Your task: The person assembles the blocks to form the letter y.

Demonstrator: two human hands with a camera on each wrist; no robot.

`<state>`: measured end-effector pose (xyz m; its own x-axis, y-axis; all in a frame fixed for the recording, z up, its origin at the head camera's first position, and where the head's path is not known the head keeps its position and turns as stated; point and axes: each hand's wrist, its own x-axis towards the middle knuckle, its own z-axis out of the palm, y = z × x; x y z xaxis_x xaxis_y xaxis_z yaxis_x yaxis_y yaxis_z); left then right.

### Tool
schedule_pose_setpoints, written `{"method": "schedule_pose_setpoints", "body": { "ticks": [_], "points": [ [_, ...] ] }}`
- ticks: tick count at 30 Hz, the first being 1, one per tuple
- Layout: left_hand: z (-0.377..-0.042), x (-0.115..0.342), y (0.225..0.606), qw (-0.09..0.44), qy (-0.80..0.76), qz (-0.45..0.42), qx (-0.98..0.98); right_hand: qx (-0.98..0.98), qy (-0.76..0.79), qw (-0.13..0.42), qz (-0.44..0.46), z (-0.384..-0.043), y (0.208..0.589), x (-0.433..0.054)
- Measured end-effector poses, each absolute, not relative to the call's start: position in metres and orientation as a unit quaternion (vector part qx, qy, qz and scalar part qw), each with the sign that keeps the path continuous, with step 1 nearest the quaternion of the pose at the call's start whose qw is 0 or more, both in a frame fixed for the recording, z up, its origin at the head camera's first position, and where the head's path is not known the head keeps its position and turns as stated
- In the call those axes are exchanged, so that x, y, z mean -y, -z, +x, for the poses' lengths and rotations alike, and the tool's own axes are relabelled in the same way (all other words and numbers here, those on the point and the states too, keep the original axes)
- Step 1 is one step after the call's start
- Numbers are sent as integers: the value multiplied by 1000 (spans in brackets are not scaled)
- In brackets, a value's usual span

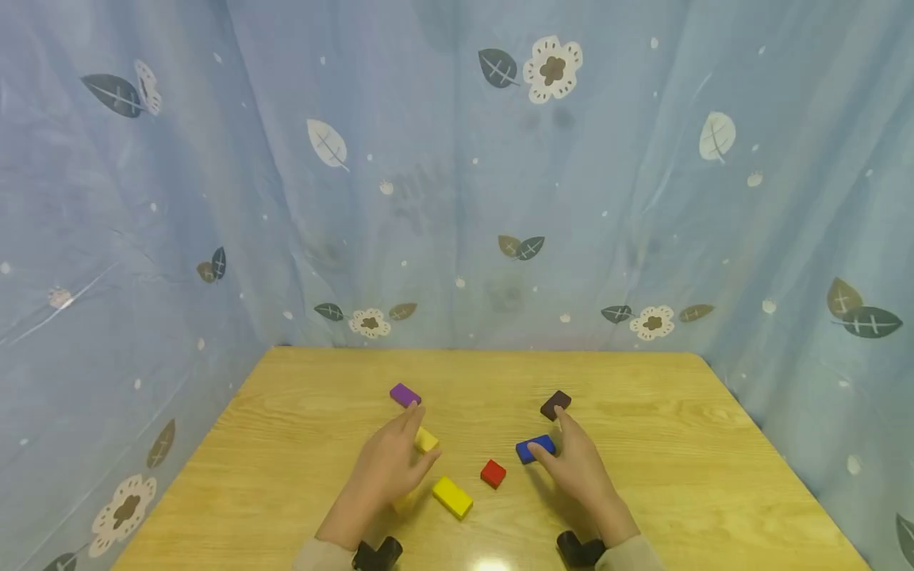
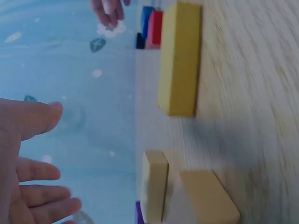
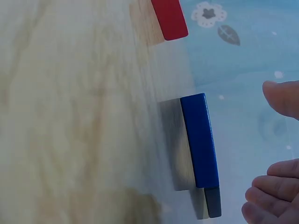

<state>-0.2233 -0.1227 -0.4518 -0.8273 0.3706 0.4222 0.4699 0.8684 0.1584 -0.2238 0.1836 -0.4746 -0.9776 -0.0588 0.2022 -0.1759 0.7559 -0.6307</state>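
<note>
My left hand [image 1: 389, 460] hovers over the table's left middle, fingers extended and thumb apart, holding nothing. Beneath it are a light yellow block [image 1: 427, 440] and a tan block [image 2: 210, 198], mostly hidden by the hand in the head view. Just beyond its fingertips is a purple block [image 1: 405, 395], and right of its thumb lies a bright yellow block [image 1: 453, 497]. My right hand [image 1: 578, 468], also holding nothing, hovers with parted thumb and fingers. Its thumb overlaps a blue block [image 1: 534, 449] and its fingertips a dark brown block [image 1: 557, 404] in the head view.
A small red block [image 1: 493, 473] lies between the hands. The wooden table [image 1: 643, 381] has rounded far corners. Behind and beside it hangs a light blue curtain [image 1: 443, 182] with leaf and flower prints. Black wrist mounts [image 1: 378, 553] sit on both wrists.
</note>
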Motion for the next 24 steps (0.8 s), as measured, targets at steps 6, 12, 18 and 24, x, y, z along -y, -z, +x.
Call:
{"method": "schedule_pose_setpoints", "body": {
  "ticks": [6,12,18,24],
  "points": [
    [-223,112,447,155,167,-245,942,930,-353,84,54,-223,476,-184],
    [-224,101,447,113,175,-267,941,925,-368,79,47,-224,479,-184],
    [-228,90,449,61,196,-316,926,923,-379,58,40,-224,477,-185],
    [-231,78,452,20,202,-338,919,923,-381,46,30,-225,475,-183]
  ]
}}
